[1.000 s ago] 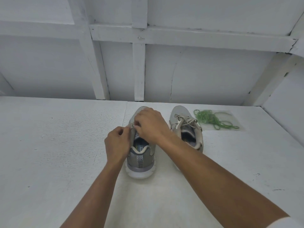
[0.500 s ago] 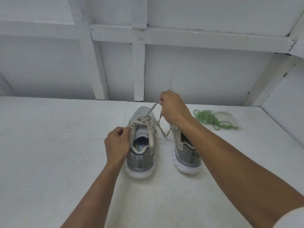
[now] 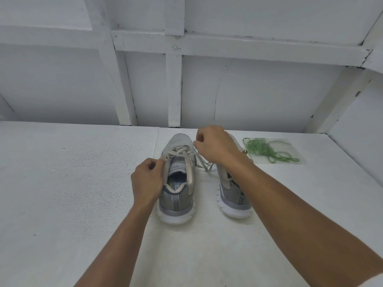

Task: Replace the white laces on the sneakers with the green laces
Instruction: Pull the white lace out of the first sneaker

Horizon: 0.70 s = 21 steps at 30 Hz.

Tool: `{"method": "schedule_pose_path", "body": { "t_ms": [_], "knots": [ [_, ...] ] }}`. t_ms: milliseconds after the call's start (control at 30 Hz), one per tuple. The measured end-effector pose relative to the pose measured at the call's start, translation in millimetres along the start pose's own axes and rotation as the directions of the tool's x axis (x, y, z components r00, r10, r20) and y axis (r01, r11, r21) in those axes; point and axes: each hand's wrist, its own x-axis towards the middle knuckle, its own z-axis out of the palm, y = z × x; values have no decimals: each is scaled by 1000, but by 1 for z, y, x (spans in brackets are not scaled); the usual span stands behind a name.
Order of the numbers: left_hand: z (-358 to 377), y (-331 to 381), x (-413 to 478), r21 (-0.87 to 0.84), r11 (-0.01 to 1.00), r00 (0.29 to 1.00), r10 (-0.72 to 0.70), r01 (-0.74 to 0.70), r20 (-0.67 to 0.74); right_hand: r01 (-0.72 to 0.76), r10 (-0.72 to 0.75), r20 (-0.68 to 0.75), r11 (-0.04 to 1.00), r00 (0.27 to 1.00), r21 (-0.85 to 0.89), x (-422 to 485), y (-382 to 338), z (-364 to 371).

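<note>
Left hand (image 3: pixel 147 181) pinches the collar edge of the left sneaker (image 3: pixel 178 183); heel nearest, long axis running straight away; right hand (image 3: pixel 215 146) farther out, fingers curled, pinching the white lace (image 3: pixel 182 151) by the toe-end eyelets, so I'd judge it the puller; green laces (image 3: pixel 267 149) bunched far right, untouched.

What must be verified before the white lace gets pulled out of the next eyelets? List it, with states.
1. Left sneaker steadied: left hand grips its side by the top eyelets. Ok.
2. White lace in hand: right hand pinches it above the toe end. Ok.
3. Bow undone: loose ends trail on the table between the sneakers. Ok.
4. Lace free of the eyelets: it crosses through them. Not ok.
5. Right sneaker lacing: hidden behind the right forearm. Cannot tell.
6. Green laces ready: lying on the table right of the sneakers. Ok.
</note>
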Motion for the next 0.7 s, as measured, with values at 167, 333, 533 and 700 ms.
{"method": "schedule_pose_path", "body": {
  "t_ms": [167, 333, 533, 700],
  "knots": [
    [-1, 1, -1, 8, 1000, 1000, 10, -10, 12, -43, 25, 216, 996, 976, 78, -24, -12, 7],
    [-4, 7, 5, 14, 999, 999, 46, -46, 26, -99, 76, 180, 988, 981, 122, -37, -14, 32],
    [-7, 30, 16, 111, 965, 959, 214, -237, 184, -161, 159, 34, 935, 987, 317, -50, -17, 49],
    [5, 38, 28, 309, 811, 837, 355, -497, 417, -230, 259, 7, 846, 966, 482, -55, -16, 61]
  ]
}}
